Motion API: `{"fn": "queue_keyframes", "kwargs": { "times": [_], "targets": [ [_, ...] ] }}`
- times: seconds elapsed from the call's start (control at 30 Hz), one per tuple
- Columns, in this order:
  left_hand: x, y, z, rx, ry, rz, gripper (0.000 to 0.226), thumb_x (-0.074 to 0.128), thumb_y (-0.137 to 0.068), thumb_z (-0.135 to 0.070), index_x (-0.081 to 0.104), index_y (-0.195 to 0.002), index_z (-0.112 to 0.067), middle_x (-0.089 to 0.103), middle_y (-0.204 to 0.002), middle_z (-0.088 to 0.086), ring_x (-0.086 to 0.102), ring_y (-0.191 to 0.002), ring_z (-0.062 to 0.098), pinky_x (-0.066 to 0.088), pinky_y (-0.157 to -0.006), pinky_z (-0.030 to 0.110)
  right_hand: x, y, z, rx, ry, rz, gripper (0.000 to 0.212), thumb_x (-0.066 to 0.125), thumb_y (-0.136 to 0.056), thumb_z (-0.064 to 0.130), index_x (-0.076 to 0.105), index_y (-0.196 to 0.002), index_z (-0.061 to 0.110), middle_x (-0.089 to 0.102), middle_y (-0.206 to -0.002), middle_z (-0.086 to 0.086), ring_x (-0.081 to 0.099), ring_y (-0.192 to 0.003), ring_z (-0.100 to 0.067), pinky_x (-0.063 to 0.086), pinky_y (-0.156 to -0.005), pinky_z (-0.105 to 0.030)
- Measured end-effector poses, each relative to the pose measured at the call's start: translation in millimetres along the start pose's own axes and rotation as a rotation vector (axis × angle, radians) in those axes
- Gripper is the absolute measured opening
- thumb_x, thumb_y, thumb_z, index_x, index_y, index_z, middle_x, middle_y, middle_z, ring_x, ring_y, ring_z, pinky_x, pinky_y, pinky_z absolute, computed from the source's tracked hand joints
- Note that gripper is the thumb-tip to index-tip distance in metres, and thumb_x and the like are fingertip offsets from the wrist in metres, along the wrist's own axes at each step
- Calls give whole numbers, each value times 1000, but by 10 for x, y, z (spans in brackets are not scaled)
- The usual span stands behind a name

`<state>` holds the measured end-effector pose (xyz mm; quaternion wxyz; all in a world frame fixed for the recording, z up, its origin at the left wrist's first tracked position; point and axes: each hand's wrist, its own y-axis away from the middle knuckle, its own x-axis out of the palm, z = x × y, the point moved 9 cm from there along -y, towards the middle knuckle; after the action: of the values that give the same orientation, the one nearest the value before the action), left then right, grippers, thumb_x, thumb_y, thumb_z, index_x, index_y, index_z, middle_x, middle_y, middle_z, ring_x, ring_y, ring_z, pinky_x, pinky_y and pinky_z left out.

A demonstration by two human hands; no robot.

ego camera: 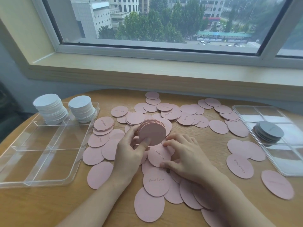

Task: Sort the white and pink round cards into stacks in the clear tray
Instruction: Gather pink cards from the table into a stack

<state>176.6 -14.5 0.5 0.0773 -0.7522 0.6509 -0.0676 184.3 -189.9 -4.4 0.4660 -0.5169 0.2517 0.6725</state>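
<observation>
**Pink and white round cards during sorting, head view**

Clear tray (77, 145), at the left of the frame, rests on the wooden table (49, 207). It is divided into compartments. Its two compartments nearest the window each hold a stack: the left white stack (50, 110) and, just beside it, the right white stack (81, 108). The nearer compartments show only the table through their floors.

Loose pink cards (155, 185) lie scattered and overlapping across the centre of the table, from beside the tray to the right of the frame; several bear the handwritten words "Good Luck".

At centre frame the left hand (129, 149) grips a pink stack (152, 131), raised on edge above the scatter, thumb on the near face and fingers curled behind. Just right of it, the right hand (185, 154) reaches down with fingers bent, its fingertips (164, 144) pinching the edges of a lettered pink card (158, 155) that lies on the pile.

At the right edge of the frame a second clear tray (246, 112) holds a grey stack (268, 131) in a middle compartment. A window (164, 22) spans the top of the frame.
</observation>
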Motion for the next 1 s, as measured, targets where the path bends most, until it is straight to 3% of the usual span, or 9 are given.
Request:
{"fn": "queue_keyframes", "kwargs": {
  "times": [0.2,0.33,0.5,0.57,0.67,0.83,1.0],
  "targets": [
    [7,-2,-5,-14,12,6,36,69,-92,3,66,-121,-20,72,-100,-12,72,-87,20,57,-64,25,-16,-15,-87,51,-145,-70,69,57,-65,73,61,-119,32,50,-127,18,40,-121,-9,25,-101,-29],
    [22,1,-24,-11,-1,23,41,69,-92,2,65,-123,-24,71,-98,-15,70,-81,17,55,-61,25,-165,22,-171,95,-354,-220,34,71,-67,49,64,-97,33,59,-108,22,46,-111,-10,32,-95,-32],
    [42,10,-33,-24,39,44,41,74,-89,-3,67,-121,-27,72,-101,-11,70,-82,15,53,-58,24,-277,93,-314,181,-869,-265,8,73,-76,16,70,-84,18,68,-78,9,57,-70,-6,41,-66,-27],
    [61,11,-56,-18,57,63,43,74,-87,-7,70,-116,-38,72,-103,-6,70,-84,17,53,-58,25,-312,130,-370,204,-995,-336,10,74,-82,6,70,-85,15,71,-82,-4,63,-75,-17,48,-68,-32],
    [89,16,-57,-26,69,90,54,72,-90,3,71,-110,-46,74,-105,-2,70,-82,17,52,-58,26,-303,154,-444,249,-1040,-413,17,71,-88,-1,69,-89,16,73,-87,-8,65,-78,-18,46,-66,-25],
    [93,26,-74,-18,74,104,49,72,-89,5,70,-115,-37,74,-107,0,70,-86,24,54,-60,28,-359,199,-511,283,-1033,-516,14,68,-89,-1,67,-92,13,70,-86,-11,58,-67,-20,44,-58,-36],
    [142,37,-32,-48,39,154,40,76,-84,-11,68,-119,-27,76,-110,1,72,-97,28,57,-76,39,-423,186,-323,205,-1169,-481,10,63,-91,-8,61,-95,1,68,-82,-16,59,-62,-28,51,-60,-39]
  ]
}}
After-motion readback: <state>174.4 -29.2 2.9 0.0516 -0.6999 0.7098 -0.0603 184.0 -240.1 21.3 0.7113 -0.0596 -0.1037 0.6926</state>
